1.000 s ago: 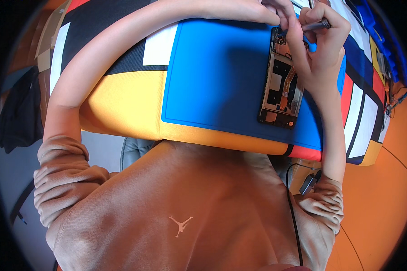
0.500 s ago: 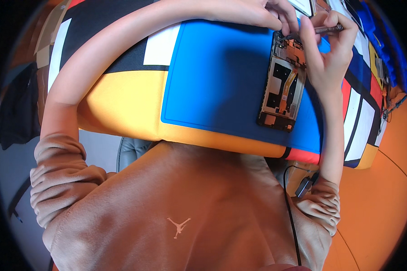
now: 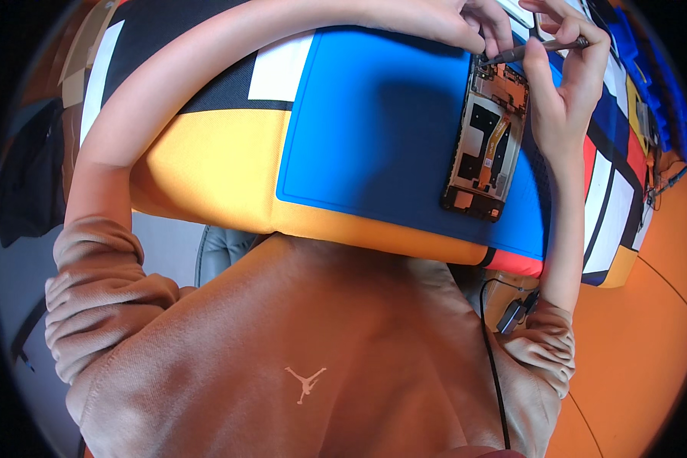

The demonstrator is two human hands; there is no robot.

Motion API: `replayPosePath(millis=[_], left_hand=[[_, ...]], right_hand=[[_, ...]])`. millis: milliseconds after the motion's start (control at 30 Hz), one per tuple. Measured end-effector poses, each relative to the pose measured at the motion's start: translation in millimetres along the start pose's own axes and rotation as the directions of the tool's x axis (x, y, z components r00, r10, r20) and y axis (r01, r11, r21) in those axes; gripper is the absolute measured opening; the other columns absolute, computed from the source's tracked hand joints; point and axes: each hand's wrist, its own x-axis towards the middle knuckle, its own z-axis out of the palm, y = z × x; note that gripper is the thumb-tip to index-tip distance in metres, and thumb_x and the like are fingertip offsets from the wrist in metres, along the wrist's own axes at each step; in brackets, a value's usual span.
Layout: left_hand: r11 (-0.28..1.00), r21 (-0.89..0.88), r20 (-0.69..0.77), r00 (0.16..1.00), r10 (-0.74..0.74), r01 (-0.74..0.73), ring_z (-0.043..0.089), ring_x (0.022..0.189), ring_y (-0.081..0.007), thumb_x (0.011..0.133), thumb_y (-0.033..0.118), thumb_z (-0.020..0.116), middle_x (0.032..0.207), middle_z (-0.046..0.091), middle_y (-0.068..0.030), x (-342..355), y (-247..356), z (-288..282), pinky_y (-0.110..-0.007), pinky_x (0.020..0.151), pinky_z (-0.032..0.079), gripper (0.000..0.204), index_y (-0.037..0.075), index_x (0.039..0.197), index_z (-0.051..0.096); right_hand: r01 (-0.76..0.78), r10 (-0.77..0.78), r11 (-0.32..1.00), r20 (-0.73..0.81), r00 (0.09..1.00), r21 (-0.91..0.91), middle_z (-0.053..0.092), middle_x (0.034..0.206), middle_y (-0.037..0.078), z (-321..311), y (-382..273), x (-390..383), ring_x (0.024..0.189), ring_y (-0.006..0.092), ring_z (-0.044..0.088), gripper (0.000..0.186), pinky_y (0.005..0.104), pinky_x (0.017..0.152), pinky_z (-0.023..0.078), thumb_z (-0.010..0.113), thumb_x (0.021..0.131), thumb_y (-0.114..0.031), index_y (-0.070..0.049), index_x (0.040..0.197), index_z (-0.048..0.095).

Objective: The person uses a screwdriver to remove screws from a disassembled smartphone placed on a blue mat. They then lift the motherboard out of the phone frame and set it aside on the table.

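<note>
An opened smartphone (image 3: 475,145) lies on the blue mat (image 3: 343,130), its inner frame, orange ribbon cable (image 3: 496,149) and circuit parts exposed. At its top end my left hand (image 3: 466,24) curls in from the far side, with thumb and fingertips closed at the phone's upper left corner. My right hand (image 3: 569,91) grips a slim dark screwdriver (image 3: 538,51) between thumb and fingers. The tool slants down to the left, and its tip is at the upper part of the phone, close to my left fingertips. Whether the tip touches a screw is too small to tell.
The mat sits on a colour-blocked padded cloth (image 3: 206,156). Pale flat items lie beyond my right hand, partly cut off. Blue bins (image 3: 660,84) stand along the far right. A black cable (image 3: 490,359) runs down past my body on the right.
My right hand has shifted a little to the right and its fingers have opened out around the screwdriver, baring more of it. My left hand stays at the phone's top. The whole view has shifted slightly.
</note>
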Motion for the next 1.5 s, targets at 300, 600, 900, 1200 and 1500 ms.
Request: replayPosePath(millis=[300, 600, 900, 1200, 1500], left_hand=[[0.992, 0.043, 0.023, 0.993, 0.115, -0.115, 0.054, 0.076, -0.0126, 0.084, 0.007, 0.061, 0.084, 0.064, -0.0029, -1.1, -0.8, -1.1, -0.030, 0.071, 0.047, 0.022, 0.008, 0.104, 0.070], [0.994, 0.079, 0.018, 0.997, 0.072, -0.073, 0.052, 0.076, -0.0118, 0.084, 0.009, 0.062, 0.083, 0.059, -0.0010, -1.7, 1.5, -1.5, -0.029, 0.070, 0.045, 0.021, 0.008, 0.103, 0.070], [0.979, 0.200, 0.002, 0.999, -0.035, 0.034, 0.052, 0.080, -0.0116, 0.081, 0.011, 0.067, 0.083, 0.057, -0.0008, -5.9, 12.1, -2.1, -0.028, 0.074, 0.045, 0.020, 0.007, 0.101, 0.070], [0.953, 0.302, -0.035, 0.999, -0.031, 0.040, 0.055, 0.082, -0.0154, 0.080, 0.012, 0.071, 0.084, 0.058, -0.0042, -7.3, 8.7, -1.1, -0.030, 0.077, 0.047, 0.026, 0.006, 0.105, 0.072], [0.998, 0.032, 0.061, 0.997, 0.044, -0.046, 0.061, 0.118, -0.0215, 0.082, 0.010, 0.074, 0.121, 0.069, -0.0152, -1.2, 6.4, -2.5, -0.037, 0.105, 0.047, 0.044, 0.000, 0.124, 0.065]], right_hand=[[0.035, -0.042, 0.993, 0.062, 0.997, 0.110, 0.059, 0.125, 0.019, -4.1, -6.5, 9.3, 0.113, 0.0181, 0.056, 0.027, 0.0300, 0.096, 0.047, 0.056, 0.090, 0.010, -0.006, 0.101, 0.038], [0.074, -0.076, 0.996, 0.035, 0.997, 0.053, 0.063, 0.126, 0.022, -5.1, 1.2, 8.0, 0.101, 0.0141, 0.061, 0.029, 0.0275, 0.086, 0.051, 0.060, 0.090, 0.009, -0.007, 0.098, 0.036], [-0.063, 0.051, 0.980, 0.066, 0.997, 0.190, 0.065, 0.119, 0.022, -10.3, 12.3, 1.9, 0.101, 0.0188, 0.064, 0.026, 0.0292, 0.085, 0.053, 0.061, 0.087, 0.007, -0.006, 0.096, 0.040], [0.055, -0.058, 0.997, 0.061, 0.996, 0.048, 0.063, 0.106, 0.020, -10.5, 4.6, 5.5, 0.096, 0.0253, 0.069, 0.023, 0.0312, 0.077, 0.055, 0.062, 0.085, 0.009, -0.003, 0.093, 0.043], [0.286, -0.276, 0.954, 0.113, 0.955, -0.087, 0.064, 0.093, 0.017, -7.2, 2.1, 2.6, 0.093, 0.0324, 0.068, 0.022, 0.0374, 0.081, 0.052, 0.063, 0.078, 0.008, -0.005, 0.089, 0.049]])
